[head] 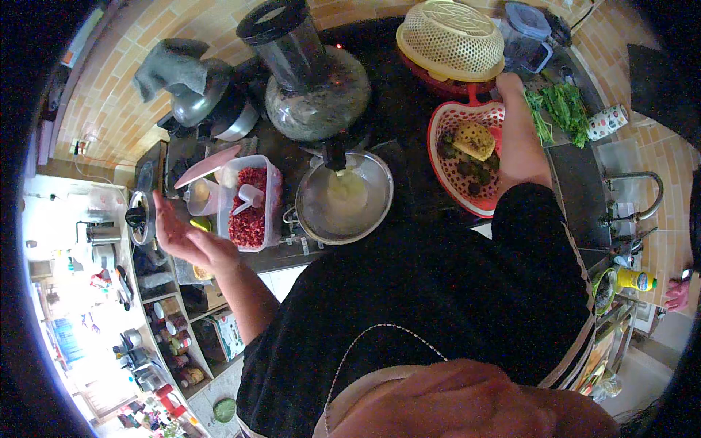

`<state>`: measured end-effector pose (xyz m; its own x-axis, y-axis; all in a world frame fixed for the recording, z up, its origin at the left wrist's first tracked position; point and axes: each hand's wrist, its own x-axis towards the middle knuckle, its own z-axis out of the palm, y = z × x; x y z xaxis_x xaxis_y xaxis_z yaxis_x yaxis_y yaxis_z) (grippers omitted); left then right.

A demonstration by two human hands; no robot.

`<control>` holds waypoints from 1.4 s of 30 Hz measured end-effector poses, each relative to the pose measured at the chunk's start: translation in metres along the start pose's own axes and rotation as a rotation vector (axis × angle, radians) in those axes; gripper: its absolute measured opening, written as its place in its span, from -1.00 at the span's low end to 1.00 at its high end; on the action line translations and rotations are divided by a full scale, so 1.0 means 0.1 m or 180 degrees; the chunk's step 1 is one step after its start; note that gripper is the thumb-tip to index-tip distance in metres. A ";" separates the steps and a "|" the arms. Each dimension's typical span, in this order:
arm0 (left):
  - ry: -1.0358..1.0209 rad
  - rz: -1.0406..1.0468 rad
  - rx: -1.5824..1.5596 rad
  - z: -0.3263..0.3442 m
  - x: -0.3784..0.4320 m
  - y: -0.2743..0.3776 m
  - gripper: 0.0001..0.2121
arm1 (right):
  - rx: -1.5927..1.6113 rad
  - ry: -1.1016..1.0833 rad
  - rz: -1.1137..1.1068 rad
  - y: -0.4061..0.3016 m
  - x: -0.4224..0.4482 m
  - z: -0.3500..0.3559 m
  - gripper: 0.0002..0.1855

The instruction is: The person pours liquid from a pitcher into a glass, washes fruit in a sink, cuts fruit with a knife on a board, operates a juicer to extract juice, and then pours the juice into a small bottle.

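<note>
My left hand (189,238) is raised at the left with its fingers apart and nothing in it, beside a clear container (254,202) of dark red grains with a white scoop (249,198) in it. My right hand (509,86) reaches to the edge of a cream plastic colander (443,41), upturned over a dark red vessel; its fingers are largely hidden. Under that forearm lies a red and white strainer (438,159) holding a yellowish porous piece (474,140) and dark bits. A large juicer (317,93) stands in the middle, its spout over a metal bowl (345,197) with pale liquid.
Leafy greens (564,109) and a patterned cylinder (608,122) lie at the right, near the sink faucet (646,178). A lidded pitcher (526,35) stands at the back right. A grey cloth (172,68) drapes over an appliance at the back left. Shelves with jars (175,326) are lower left.
</note>
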<state>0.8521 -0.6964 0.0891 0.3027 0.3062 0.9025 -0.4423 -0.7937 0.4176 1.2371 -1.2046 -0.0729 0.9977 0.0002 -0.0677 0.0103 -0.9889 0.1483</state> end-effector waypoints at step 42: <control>-0.0526 -0.0565 -0.0286 -0.26 -0.29 -0.16 -0.66 | 0.3340 -0.0962 -0.1405 -0.02 -2.21 -0.98 -0.38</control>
<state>0.8283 -0.6792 0.0592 0.5129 0.3406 0.7880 -0.4409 -0.6831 0.5822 1.0229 -1.1880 0.0384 0.8636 0.4775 -0.1620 0.1500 -0.5500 -0.8216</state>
